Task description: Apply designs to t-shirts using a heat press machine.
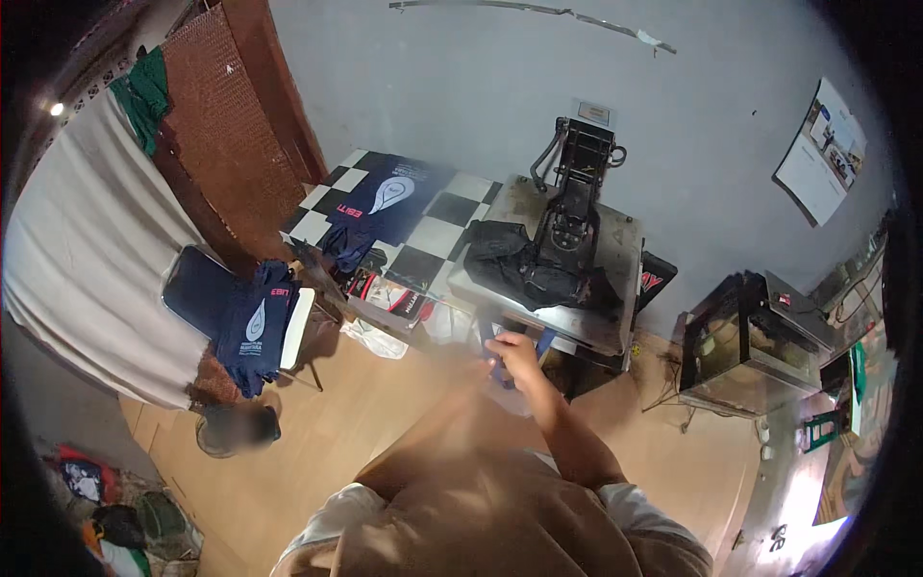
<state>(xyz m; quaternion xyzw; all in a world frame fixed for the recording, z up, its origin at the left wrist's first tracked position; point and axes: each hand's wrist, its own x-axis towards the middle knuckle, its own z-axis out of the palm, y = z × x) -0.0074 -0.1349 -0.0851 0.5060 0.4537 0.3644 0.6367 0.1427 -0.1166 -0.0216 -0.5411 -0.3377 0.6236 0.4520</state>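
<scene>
In front of the heat press (472,278), my right hand (515,353) has its fingers curled on a blue fabric strip (489,330). My left hand (484,369) is close beside it, blurred, and its grip is unclear. Another part of the blue fabric (546,340) shows to the right of my right hand. A crumpled black garment (505,252) lies on the press's platen. On the checkered table (433,234) to the left, a navy printed garment (378,195) lies spread flat.
Navy printed garments (252,324) drape over a chair at left, near a pale curtain (94,267). Packaging (389,296) and white plastic (378,339) sit by the table's front edge. A fan (216,431) stands on the floor. A glass-sided case (746,360) is at right.
</scene>
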